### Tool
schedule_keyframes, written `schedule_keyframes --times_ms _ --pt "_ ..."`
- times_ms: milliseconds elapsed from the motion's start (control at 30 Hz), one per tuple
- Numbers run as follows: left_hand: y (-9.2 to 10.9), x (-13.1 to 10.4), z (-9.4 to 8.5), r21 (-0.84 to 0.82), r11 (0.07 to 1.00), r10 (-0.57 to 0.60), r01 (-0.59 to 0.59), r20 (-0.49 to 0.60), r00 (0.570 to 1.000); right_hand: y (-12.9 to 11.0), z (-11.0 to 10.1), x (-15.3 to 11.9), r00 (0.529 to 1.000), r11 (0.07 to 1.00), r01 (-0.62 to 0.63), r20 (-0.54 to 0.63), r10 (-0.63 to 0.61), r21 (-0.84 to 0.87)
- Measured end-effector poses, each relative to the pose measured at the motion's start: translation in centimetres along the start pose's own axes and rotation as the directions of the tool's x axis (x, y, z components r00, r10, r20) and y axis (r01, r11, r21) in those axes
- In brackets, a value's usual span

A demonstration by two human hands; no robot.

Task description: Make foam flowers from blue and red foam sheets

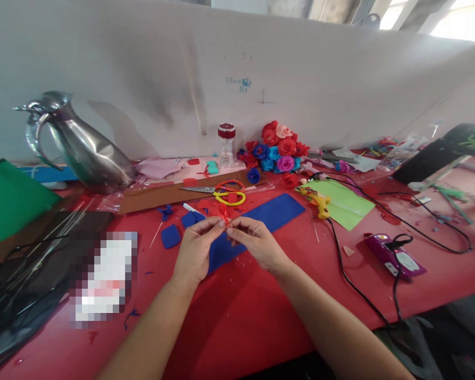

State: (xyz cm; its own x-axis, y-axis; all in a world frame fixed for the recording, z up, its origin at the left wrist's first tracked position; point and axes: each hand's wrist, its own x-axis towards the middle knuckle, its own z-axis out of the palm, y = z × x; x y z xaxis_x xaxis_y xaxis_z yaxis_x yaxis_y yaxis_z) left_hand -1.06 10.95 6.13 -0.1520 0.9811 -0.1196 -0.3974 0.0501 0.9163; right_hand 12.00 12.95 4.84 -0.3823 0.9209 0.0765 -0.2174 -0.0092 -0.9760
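Observation:
Between my fingertips is a small red craft flower piece (224, 213), its petals sticking up above the thumbs. My left hand (198, 245) pinches it from the left, and my right hand (255, 240) pinches it from the right. A thin wire seems to hang below the fingers, though it is faint. Under both hands lies a long blue foam strip (283, 211). Scissors (227, 196) with yellow and red handles rest just beyond the hands. Left of my left hand are a rounded blue foam piece (170, 236) and a blue flower piece on a wire (165, 212).
A yellow glue gun (320, 205) lies on a green sheet (350, 203), its cord running to a purple power strip (396, 258). Finished flowers (281, 148), a glass jar (227, 145) and a metal jug (83, 140) stand at the back. A brown strip (154, 199) lies before them.

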Motion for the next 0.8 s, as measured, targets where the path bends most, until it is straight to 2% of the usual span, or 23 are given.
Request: schedule_keyframes --times_ms 200,800 --pt "-0.06 -0.15 -0.14 0.101 0.99 0.099 -0.102 0.033 0.994 0.22 -0.06 -0.04 0.999 0.994 0.034 -0.037 -0.038 -0.099" --pt "-0.37 -0.24 0.25 0.067 0.994 0.09 -0.09 0.006 0.996 0.62 0.6 -0.46 0.977 0.94 0.115 -0.137 -0.166 -0.322"
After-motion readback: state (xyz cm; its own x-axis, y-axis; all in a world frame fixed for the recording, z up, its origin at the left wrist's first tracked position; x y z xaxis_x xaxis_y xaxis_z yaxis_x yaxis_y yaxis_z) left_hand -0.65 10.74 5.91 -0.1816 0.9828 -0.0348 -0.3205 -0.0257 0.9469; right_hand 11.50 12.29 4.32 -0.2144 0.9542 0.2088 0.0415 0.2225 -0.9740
